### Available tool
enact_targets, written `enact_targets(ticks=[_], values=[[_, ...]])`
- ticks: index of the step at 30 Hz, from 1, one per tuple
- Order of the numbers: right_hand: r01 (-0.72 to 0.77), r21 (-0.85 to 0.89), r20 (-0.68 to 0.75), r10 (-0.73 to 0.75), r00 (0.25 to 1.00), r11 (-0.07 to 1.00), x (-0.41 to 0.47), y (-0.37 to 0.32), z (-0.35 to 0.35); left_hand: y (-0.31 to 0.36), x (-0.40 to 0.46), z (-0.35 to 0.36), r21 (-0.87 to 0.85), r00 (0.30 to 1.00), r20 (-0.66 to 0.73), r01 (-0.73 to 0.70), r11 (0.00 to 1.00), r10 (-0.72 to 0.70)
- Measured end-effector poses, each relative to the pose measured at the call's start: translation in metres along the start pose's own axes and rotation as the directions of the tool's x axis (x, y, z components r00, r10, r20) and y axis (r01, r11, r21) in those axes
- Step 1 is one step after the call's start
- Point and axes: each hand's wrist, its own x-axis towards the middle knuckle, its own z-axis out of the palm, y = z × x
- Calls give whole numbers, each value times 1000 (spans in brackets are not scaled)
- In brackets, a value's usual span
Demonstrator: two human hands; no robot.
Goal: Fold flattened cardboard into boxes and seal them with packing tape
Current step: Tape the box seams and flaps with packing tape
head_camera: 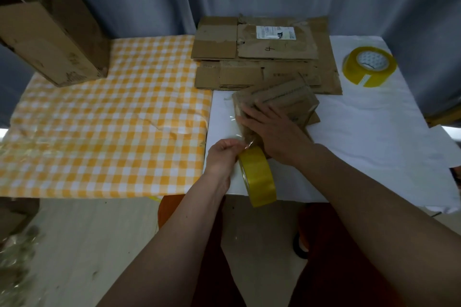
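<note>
A small folded cardboard box (282,99) lies on the white-covered part of the table, just in front of me. My right hand (272,129) presses flat on its near side, fingers straight. My left hand (223,153) pinches the clear tape strip where it leaves a yellow tape roll (258,177) that hangs at the table's front edge. The stretched tape runs up from the roll to the box's left edge. Behind the box lies a stack of flattened cardboard (264,55).
A second yellow tape roll (369,66) lies at the back right on the white cloth (374,127). A large assembled cardboard box (52,32) stands at the back left on the yellow checked cloth (104,117). Grey curtains hang behind the table.
</note>
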Motion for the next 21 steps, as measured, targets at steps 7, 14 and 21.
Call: enact_targets(ticks=[7,14,21], values=[[-25,-165,95,41,995,986,5,9,10,-2,-12,-14,-32,989,135,-52,998,56],[-231,652,-123,401,908,722,-17,-30,-24,0,-30,-17,0,974,101,-206,979,205],[-451,886,322,558,765,107,-49,-54,-19,4,-51,-9,105,934,154,-341,934,323]])
